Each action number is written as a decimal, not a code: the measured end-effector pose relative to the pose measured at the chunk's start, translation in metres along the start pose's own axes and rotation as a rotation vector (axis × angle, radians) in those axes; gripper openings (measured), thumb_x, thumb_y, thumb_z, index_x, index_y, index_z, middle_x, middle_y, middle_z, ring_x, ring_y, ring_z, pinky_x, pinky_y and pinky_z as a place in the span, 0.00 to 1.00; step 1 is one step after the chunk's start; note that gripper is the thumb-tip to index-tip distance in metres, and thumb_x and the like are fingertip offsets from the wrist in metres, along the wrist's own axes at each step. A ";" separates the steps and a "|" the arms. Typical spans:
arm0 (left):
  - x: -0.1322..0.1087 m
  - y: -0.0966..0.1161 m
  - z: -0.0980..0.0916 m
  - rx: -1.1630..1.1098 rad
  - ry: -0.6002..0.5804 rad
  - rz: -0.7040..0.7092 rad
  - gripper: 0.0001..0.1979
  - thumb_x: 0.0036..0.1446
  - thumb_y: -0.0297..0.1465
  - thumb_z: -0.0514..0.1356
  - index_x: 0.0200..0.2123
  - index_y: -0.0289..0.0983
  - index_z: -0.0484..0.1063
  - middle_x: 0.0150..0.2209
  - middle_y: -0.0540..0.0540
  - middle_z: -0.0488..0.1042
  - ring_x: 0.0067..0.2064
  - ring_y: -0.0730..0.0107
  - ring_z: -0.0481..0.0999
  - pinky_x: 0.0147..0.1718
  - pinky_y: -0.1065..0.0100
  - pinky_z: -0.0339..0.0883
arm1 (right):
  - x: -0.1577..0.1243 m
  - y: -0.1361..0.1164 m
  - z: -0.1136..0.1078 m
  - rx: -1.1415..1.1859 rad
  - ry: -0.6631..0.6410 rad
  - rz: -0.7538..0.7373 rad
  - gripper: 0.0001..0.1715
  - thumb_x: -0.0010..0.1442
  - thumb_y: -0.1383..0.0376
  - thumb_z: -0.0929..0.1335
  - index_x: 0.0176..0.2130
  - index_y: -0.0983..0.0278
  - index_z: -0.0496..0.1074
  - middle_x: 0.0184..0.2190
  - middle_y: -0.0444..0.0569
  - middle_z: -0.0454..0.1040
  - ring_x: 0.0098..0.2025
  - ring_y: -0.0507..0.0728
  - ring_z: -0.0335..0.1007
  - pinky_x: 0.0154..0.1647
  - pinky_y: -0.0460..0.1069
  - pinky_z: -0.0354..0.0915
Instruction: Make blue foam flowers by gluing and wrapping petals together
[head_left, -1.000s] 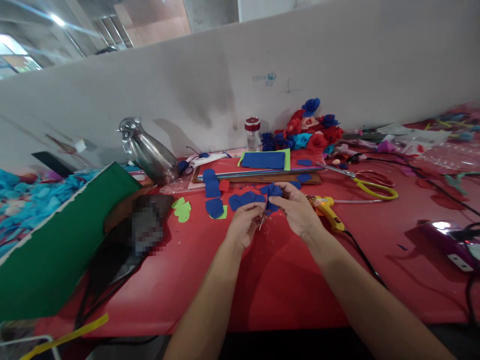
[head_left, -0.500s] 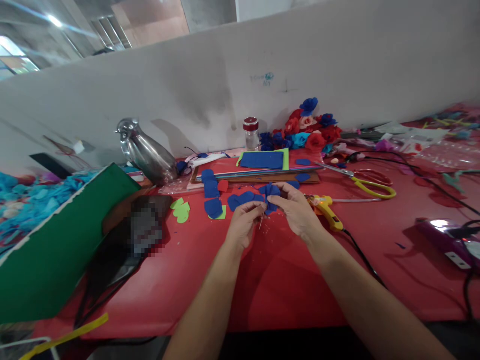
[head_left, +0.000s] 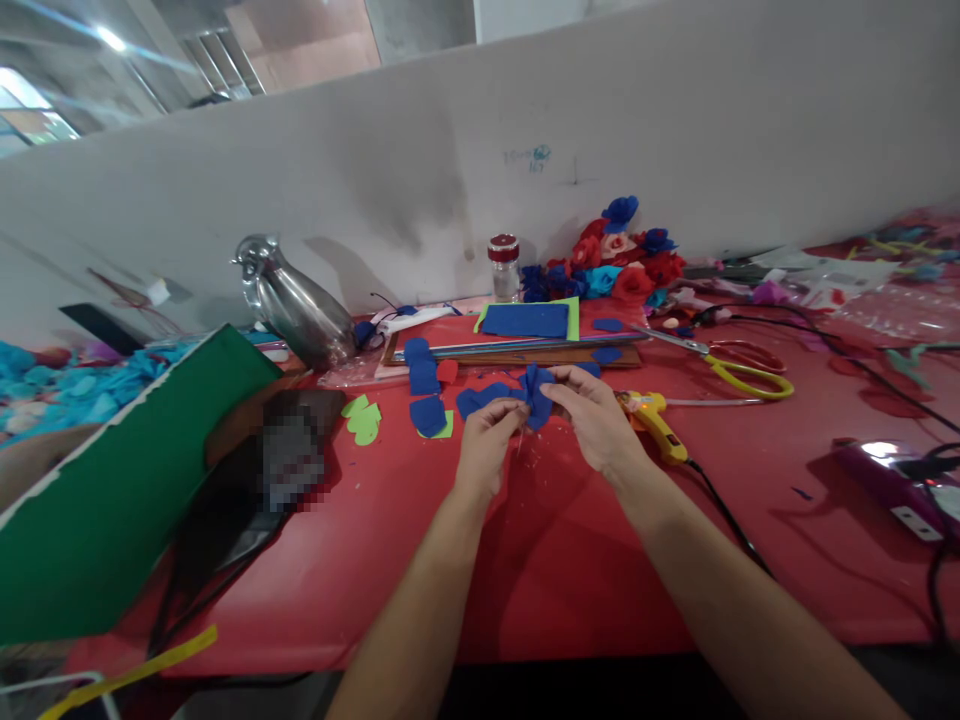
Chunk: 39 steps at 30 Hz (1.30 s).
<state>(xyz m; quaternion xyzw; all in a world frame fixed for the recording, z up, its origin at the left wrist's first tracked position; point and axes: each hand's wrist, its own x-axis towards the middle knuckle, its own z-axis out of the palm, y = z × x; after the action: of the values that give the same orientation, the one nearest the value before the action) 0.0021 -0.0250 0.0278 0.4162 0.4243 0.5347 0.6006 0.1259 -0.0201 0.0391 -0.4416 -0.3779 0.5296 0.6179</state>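
Over the table (head_left: pixel 570 560), left hand (head_left: pixel 484 440) and right hand (head_left: pixel 596 420) pinch, seemingly, a blue flower (head_left: pixel 534 385).

Illegible blue scribble (head_left: pixel 529 157) on wall (head_left: pixel 675 120)

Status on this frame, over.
Left hand, right hand both pinching blue flower. Held over red table. Glue gun close beside right hand.

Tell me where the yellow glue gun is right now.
In the head view the yellow glue gun lies on the red table, just right of the right hand and nearer than the yellow-handled scissors.
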 end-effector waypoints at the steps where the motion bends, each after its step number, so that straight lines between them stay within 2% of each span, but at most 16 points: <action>1: 0.000 0.000 0.000 -0.036 0.002 -0.023 0.04 0.41 0.31 0.65 0.20 0.37 0.74 0.21 0.51 0.69 0.24 0.78 0.64 0.28 0.73 0.60 | 0.000 0.000 0.000 -0.002 0.005 0.006 0.11 0.41 0.60 0.73 0.27 0.61 0.71 0.24 0.40 0.71 0.27 0.50 0.63 0.32 0.48 0.61; 6: 0.002 -0.002 -0.001 -0.136 0.029 -0.074 0.05 0.38 0.31 0.66 0.20 0.36 0.74 0.21 0.52 0.70 0.23 0.79 0.64 0.28 0.73 0.60 | 0.001 0.002 -0.002 -0.079 0.019 0.041 0.11 0.41 0.60 0.72 0.21 0.62 0.69 0.18 0.39 0.66 0.23 0.49 0.59 0.28 0.47 0.56; 12: 0.002 -0.005 0.000 0.009 0.060 0.022 0.04 0.42 0.30 0.64 0.20 0.35 0.75 0.23 0.51 0.70 0.25 0.78 0.66 0.29 0.73 0.61 | 0.002 0.007 -0.003 -0.125 -0.003 0.021 0.10 0.42 0.60 0.72 0.20 0.62 0.68 0.18 0.39 0.65 0.23 0.50 0.58 0.28 0.48 0.55; 15: 0.002 -0.006 0.000 0.013 0.075 0.034 0.05 0.43 0.30 0.64 0.20 0.36 0.74 0.23 0.51 0.71 0.25 0.77 0.67 0.30 0.72 0.61 | 0.002 0.008 -0.003 -0.135 0.004 0.021 0.10 0.42 0.60 0.72 0.20 0.62 0.69 0.17 0.39 0.65 0.23 0.50 0.57 0.28 0.48 0.55; 22: 0.005 -0.010 0.000 -0.096 0.096 -0.039 0.09 0.40 0.35 0.67 0.23 0.35 0.74 0.22 0.52 0.71 0.24 0.78 0.68 0.29 0.72 0.61 | 0.002 0.006 -0.002 -0.127 0.014 0.042 0.12 0.41 0.58 0.72 0.19 0.61 0.68 0.17 0.40 0.66 0.23 0.51 0.61 0.29 0.48 0.59; 30: 0.007 -0.010 -0.004 -0.154 0.142 -0.118 0.11 0.34 0.33 0.71 0.23 0.35 0.77 0.25 0.50 0.76 0.29 0.77 0.71 0.35 0.73 0.63 | 0.000 0.002 0.000 -0.087 0.017 0.087 0.13 0.38 0.57 0.74 0.19 0.61 0.69 0.18 0.40 0.67 0.24 0.51 0.61 0.28 0.48 0.58; 36: 0.007 -0.003 -0.003 -0.287 0.192 -0.239 0.12 0.31 0.30 0.73 0.22 0.35 0.75 0.24 0.49 0.77 0.26 0.75 0.72 0.30 0.72 0.64 | -0.002 -0.002 0.000 -0.099 0.036 0.103 0.09 0.41 0.59 0.71 0.23 0.61 0.71 0.21 0.41 0.71 0.26 0.52 0.66 0.29 0.47 0.59; 39: 0.008 -0.002 -0.003 -0.335 0.238 -0.264 0.12 0.33 0.29 0.72 0.24 0.35 0.75 0.24 0.50 0.77 0.26 0.75 0.73 0.28 0.72 0.64 | -0.003 0.002 0.002 -0.145 -0.023 0.095 0.10 0.40 0.62 0.72 0.26 0.61 0.71 0.23 0.41 0.73 0.28 0.52 0.67 0.31 0.47 0.60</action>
<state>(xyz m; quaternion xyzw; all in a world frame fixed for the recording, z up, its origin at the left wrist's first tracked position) 0.0004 -0.0168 0.0241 0.1858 0.4481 0.5599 0.6717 0.1229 -0.0230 0.0381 -0.4965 -0.4010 0.5344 0.5542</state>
